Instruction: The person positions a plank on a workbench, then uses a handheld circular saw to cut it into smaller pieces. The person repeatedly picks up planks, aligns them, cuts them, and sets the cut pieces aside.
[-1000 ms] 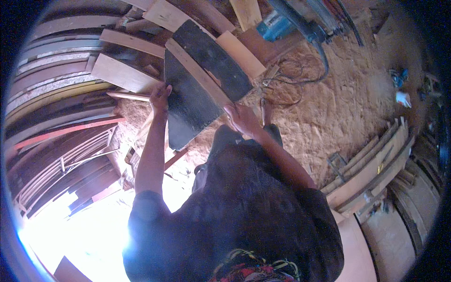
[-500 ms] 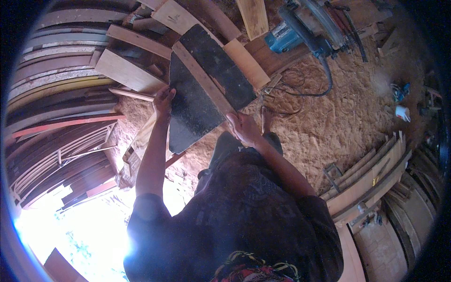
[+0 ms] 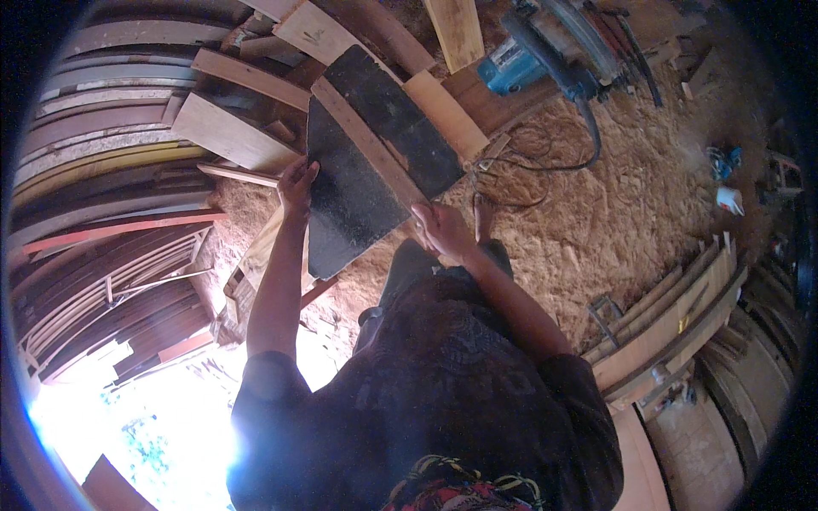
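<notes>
A flat black board (image 3: 349, 217) with angled corners lies tilted in front of me. Across its face runs a narrow wooden strip (image 3: 362, 132), slanting from the upper left down toward my body. My left hand (image 3: 296, 186) is closed on the board's left edge, its fingertips showing at the rim. My right hand (image 3: 443, 230) is wrapped round the near end of the wooden strip, close to the board's lower right edge. What lies under the board is hidden.
Cut planks (image 3: 234, 132) lie beyond and left of the board. A blue power saw (image 3: 520, 68) stands at the upper right, its cable (image 3: 588, 145) trailing over sawdust (image 3: 613, 213). Long stacked timber (image 3: 128, 111) fills the left side. More boards (image 3: 673, 324) lean at the right.
</notes>
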Action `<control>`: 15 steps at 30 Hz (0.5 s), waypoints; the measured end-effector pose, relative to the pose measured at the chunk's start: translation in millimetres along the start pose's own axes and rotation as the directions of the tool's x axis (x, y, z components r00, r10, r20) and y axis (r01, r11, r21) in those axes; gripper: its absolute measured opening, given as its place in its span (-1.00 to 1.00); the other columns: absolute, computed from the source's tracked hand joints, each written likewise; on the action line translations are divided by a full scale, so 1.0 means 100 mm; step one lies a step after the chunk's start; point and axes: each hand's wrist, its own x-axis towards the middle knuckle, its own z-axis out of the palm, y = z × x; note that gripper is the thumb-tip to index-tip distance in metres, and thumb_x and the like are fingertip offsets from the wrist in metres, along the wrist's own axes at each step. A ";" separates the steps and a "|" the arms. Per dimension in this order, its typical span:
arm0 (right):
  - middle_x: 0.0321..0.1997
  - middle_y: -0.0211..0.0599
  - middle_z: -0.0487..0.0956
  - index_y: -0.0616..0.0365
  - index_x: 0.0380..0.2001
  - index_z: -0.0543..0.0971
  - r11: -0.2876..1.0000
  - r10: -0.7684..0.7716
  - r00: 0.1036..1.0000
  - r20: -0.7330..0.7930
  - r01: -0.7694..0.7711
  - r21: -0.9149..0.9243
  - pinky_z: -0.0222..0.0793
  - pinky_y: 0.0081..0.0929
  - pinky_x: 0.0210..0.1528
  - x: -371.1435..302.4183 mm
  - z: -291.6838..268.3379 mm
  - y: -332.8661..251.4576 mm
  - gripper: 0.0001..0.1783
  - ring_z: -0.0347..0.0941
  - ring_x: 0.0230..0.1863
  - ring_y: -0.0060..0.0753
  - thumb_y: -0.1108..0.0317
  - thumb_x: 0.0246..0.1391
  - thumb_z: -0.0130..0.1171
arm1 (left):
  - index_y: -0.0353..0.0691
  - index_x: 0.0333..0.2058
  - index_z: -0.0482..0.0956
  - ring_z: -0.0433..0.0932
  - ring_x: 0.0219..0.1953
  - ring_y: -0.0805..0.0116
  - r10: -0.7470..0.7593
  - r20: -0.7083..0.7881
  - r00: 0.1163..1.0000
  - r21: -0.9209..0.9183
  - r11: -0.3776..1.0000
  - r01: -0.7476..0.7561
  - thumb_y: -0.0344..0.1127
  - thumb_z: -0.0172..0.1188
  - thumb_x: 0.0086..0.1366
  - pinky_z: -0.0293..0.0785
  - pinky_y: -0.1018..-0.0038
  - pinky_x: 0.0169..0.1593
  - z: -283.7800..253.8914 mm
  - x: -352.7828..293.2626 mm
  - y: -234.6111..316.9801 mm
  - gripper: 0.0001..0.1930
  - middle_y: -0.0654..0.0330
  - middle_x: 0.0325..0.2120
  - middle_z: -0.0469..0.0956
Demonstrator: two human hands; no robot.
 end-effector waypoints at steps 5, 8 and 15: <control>-0.75 -0.31 0.46 0.16 -0.42 0.57 0.988 0.072 0.994 -0.079 -0.060 0.145 0.37 -0.34 -0.63 -0.04 -0.10 -0.17 -0.54 0.47 -0.72 -0.40 0.02 0.41 0.00 | -0.40 0.07 0.61 0.62 -0.13 0.42 0.127 0.023 0.992 0.394 0.910 -0.126 -0.31 0.45 0.25 0.49 0.51 0.05 -0.01 0.11 -0.02 -0.54 0.17 -0.15 0.69; -0.73 -0.26 0.47 0.18 -0.41 0.61 0.992 0.089 0.991 -0.098 -0.079 0.101 0.39 -0.29 -0.57 -0.02 -0.15 -0.28 -0.45 0.47 -0.70 -0.34 -0.04 0.45 -0.06 | -0.41 0.08 0.59 0.59 -0.07 0.39 0.040 0.014 0.999 0.140 0.989 -0.041 -0.31 0.43 0.28 0.46 0.46 0.10 -0.03 0.09 -0.06 -0.54 0.13 -0.09 0.67; -0.75 -0.27 0.49 0.22 -0.33 0.64 0.946 0.282 0.959 -0.007 -0.277 0.165 0.43 -0.25 -0.52 0.01 -0.10 -0.22 -0.40 0.52 -0.70 -0.32 -0.11 0.44 -0.08 | -0.41 0.09 0.59 0.58 -0.04 0.36 0.051 0.060 0.997 0.069 0.996 -0.055 -0.32 0.42 0.29 0.44 0.44 0.13 -0.06 0.16 -0.16 -0.55 0.15 -0.05 0.66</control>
